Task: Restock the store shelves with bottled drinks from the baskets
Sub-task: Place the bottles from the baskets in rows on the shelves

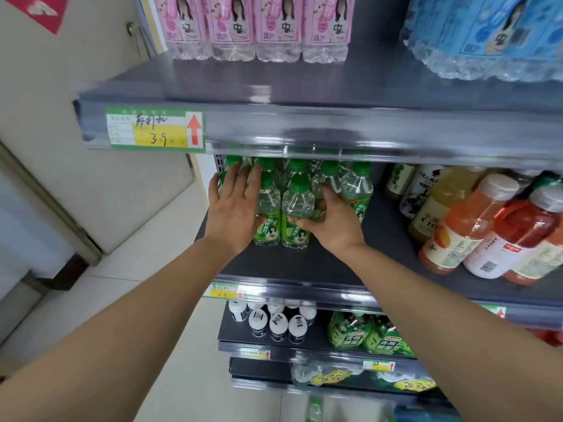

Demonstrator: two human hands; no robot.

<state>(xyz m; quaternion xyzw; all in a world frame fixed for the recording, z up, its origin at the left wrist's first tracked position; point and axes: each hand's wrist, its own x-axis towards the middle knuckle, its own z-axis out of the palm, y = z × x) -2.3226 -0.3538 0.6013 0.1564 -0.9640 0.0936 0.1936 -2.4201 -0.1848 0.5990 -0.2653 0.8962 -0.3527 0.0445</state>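
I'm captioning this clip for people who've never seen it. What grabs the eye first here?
Two bare forearms reach to the middle shelf, where the left hand and right hand press either side of a cluster of green-capped bottles. Above stand pink-labelled bottles; orange and red juice bottles lean at right.

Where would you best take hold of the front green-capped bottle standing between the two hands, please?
Probably grip the front bottle at its clear shoulder just under the green cap, coming from the open front: it stands upright, and neighbours crowd its sides and back.
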